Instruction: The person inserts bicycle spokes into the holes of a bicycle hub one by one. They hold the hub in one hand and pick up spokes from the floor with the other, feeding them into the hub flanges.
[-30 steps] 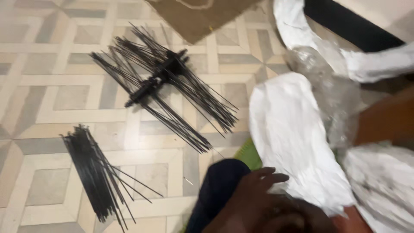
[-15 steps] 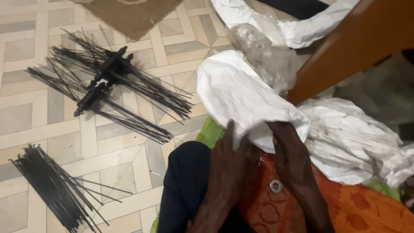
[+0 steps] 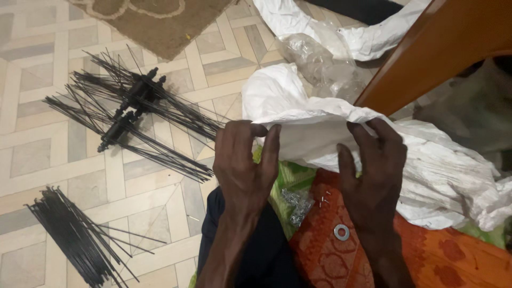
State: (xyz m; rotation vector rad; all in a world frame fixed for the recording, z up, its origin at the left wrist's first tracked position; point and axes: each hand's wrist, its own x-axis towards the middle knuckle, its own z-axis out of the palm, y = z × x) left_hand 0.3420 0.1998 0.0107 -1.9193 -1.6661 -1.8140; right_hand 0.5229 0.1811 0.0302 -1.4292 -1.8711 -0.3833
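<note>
Head view: you look down at your own two hands over a tiled floor and patterned cloth.
Left hand [image 3: 246,160]: centre of the frame, fingers curled, pinching the near edge of the white plastic sack [image 3: 320,128].
Right hand [image 3: 373,165]: right of centre, fingers bent over the same edge, gripping it; your two hands hold it a little apart.
White plastic sack: crumpled, spreading from centre to the right edge; you cannot see what is inside.
Under the sack edge: a heap of small metal nipples [image 3: 296,202] and a steel washer [image 3: 342,232] lie on the orange cloth [image 3: 453,261], lower centre.
Clear plastic bag [image 3: 314,56]: upper centre, crumpled; contents not clear.
Floor, left: two hubs with black spokes [image 3: 128,117] fanned out; a loose spoke bundle [image 3: 69,234] at lower left.
Brown mat [image 3: 154,21]: top left.
Wooden furniture leg [image 3: 437,48]: upper right.
</note>
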